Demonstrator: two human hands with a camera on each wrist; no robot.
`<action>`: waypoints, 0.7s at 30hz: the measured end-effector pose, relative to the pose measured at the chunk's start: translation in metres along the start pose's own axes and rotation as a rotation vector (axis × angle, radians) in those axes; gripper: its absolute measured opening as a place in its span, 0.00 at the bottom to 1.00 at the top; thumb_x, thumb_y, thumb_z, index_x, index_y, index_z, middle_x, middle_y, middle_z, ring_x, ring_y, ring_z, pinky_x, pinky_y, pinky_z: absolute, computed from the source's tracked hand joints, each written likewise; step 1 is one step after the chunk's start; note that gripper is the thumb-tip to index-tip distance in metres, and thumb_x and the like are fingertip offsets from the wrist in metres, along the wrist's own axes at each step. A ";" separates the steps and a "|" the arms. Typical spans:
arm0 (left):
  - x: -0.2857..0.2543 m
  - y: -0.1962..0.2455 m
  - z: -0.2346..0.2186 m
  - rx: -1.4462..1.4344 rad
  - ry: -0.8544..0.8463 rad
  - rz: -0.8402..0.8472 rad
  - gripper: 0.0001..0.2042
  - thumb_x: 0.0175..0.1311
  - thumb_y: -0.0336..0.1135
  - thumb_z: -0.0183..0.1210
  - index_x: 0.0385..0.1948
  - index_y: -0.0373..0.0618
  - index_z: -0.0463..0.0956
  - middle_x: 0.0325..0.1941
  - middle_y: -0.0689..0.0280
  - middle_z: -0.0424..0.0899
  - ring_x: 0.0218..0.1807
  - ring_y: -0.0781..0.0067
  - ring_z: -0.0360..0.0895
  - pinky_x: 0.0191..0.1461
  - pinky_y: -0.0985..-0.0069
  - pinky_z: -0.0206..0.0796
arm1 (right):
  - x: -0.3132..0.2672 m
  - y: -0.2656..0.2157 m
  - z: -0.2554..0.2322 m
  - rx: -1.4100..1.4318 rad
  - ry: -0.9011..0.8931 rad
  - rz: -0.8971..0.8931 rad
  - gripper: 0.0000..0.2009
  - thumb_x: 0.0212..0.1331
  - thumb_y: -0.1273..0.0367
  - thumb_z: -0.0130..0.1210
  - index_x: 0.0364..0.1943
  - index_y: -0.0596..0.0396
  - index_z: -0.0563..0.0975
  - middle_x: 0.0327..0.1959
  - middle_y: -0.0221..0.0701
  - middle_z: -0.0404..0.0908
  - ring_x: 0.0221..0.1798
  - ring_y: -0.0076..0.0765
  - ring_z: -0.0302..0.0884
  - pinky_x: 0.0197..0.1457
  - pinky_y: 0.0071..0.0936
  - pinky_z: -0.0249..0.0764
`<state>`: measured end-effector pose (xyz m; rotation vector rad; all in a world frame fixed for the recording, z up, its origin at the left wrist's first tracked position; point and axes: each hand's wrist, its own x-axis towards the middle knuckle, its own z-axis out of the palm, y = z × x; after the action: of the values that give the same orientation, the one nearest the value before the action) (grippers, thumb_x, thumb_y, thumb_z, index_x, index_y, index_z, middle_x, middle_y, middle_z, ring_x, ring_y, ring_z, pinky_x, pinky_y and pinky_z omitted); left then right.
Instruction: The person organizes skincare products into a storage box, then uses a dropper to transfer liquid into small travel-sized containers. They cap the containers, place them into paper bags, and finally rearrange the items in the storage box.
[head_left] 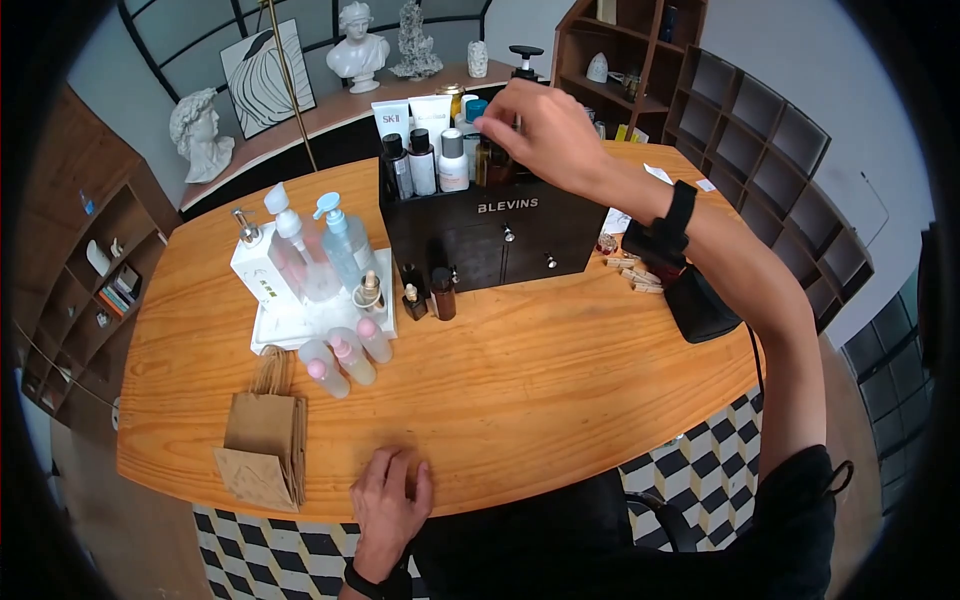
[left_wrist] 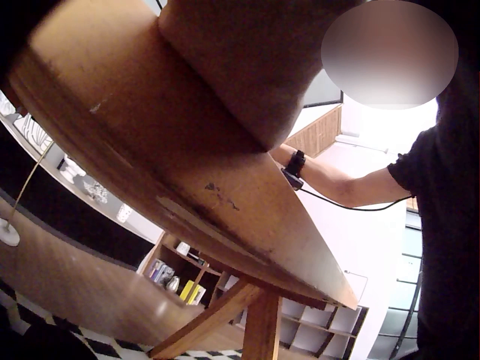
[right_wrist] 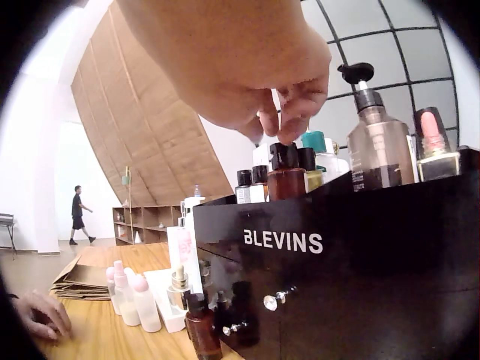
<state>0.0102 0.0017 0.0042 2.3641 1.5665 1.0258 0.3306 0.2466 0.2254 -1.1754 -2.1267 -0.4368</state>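
Observation:
My right hand is above the back right of the black BLEVINS box, fingers bent downward. In the right wrist view, the fingertips of the right hand are at the top of the black cap of a brown bottle standing in the box; whether they touch it I cannot tell. White tubes and dark-capped bottles fill the box's left part. My left hand rests on the table's front edge, fingers loosely bent, holding nothing.
Left of the box, pump bottles stand on a white tray. Small pink-capped bottles and brown paper bags are nearer me. Two dark bottles stand before the box. A black pouch lies at the right.

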 end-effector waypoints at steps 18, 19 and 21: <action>-0.001 0.000 0.002 0.004 0.030 -0.019 0.07 0.60 0.29 0.70 0.38 0.42 0.84 0.40 0.60 0.84 0.32 0.54 0.84 0.35 0.63 0.77 | -0.067 -0.083 0.119 -0.053 -0.596 -0.292 0.16 0.71 0.63 0.61 0.57 0.54 0.79 0.50 0.42 0.79 0.39 0.52 0.87 0.40 0.46 0.83; -0.001 0.000 0.003 0.002 0.032 -0.021 0.07 0.60 0.29 0.70 0.38 0.42 0.84 0.40 0.60 0.84 0.32 0.54 0.84 0.35 0.63 0.77 | -0.067 -0.082 0.120 -0.055 -0.598 -0.293 0.16 0.71 0.63 0.61 0.57 0.54 0.79 0.50 0.42 0.79 0.39 0.52 0.87 0.40 0.46 0.83; -0.001 -0.002 0.003 -0.002 0.049 0.001 0.07 0.60 0.29 0.70 0.38 0.42 0.84 0.40 0.59 0.84 0.32 0.54 0.84 0.34 0.63 0.77 | -0.067 -0.081 0.124 -0.006 -0.629 -0.292 0.14 0.71 0.64 0.61 0.55 0.54 0.79 0.50 0.41 0.80 0.40 0.52 0.88 0.41 0.46 0.83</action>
<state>0.0102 0.0026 0.0008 2.3557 1.5802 1.0933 0.2396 0.2318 0.0915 -1.1030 -2.8602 -0.2100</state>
